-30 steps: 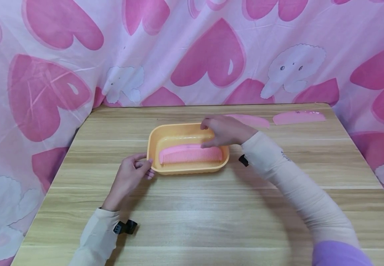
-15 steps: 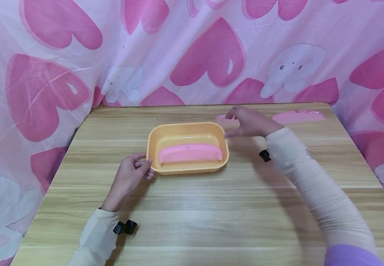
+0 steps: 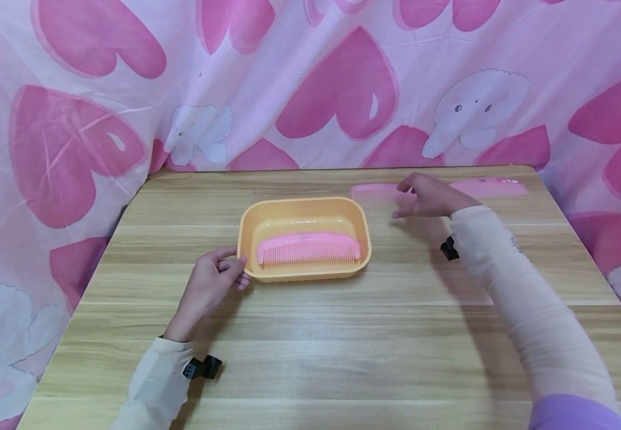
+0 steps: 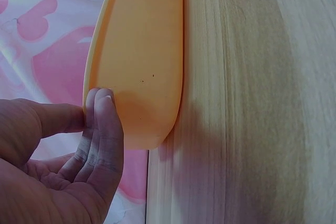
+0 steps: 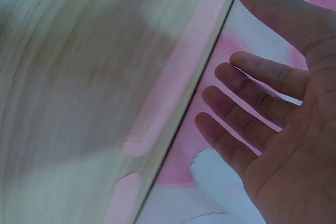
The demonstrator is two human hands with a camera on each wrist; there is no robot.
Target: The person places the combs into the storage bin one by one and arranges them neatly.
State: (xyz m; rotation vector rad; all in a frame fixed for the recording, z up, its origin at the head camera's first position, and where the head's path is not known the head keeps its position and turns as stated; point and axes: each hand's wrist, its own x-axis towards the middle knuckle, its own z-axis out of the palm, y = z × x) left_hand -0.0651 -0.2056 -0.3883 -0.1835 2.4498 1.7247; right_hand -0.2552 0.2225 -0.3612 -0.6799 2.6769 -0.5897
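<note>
A pink comb (image 3: 308, 248) lies inside the orange plastic box (image 3: 304, 277), teeth toward the person. My left hand (image 3: 211, 286) pinches the box's left end at the rim, thumb on one side and fingertips against the outer wall, as the left wrist view shows with the hand (image 4: 68, 156) at the wall (image 4: 142, 51). Over the back right of the table, my right hand (image 3: 429, 196) hovers with nothing in it, partly covering a second pink comb (image 3: 372, 191). In the right wrist view its fingers (image 5: 257, 103) are spread and relaxed, beside that comb (image 5: 178, 72).
A third pink comb (image 3: 490, 187), with small decorations along its back, lies at the far right near the table's rear edge. The wooden table (image 3: 310, 352) meets a pink heart-patterned cloth (image 3: 337, 89) hanging behind it.
My right hand has moved right, away from above the box, to over the second comb at the back. The left hand, the box and the comb inside have stayed in place.
</note>
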